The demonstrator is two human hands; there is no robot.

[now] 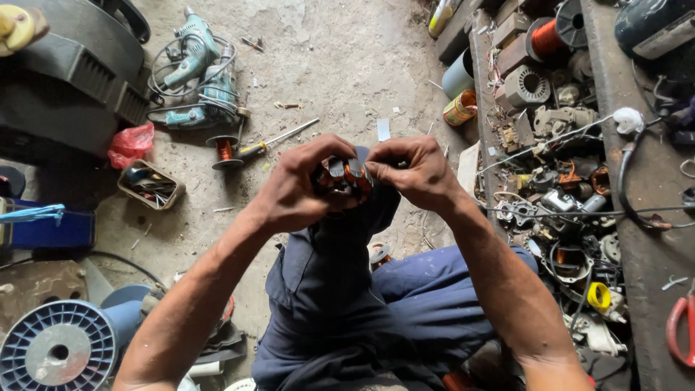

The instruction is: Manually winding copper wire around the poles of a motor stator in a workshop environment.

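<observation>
Ribbed plastic spool (58, 352) low left, teal drills (199, 80) lying on dusty concrete. Left hand (293, 190) curled tight round a dark metal stator (342, 179) with glossy copper windings, mid-frame above the knees. Right hand (413, 171) pinching its far side, fingertips hidden, possibly on a wire. Tangled motor parts (557, 181) heaped right.

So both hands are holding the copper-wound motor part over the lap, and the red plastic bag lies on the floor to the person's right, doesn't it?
Not quite: the red bag lies to the person's left, as the head view shows. Both the left hand and right hand do hold the motor part over the lap.
</observation>
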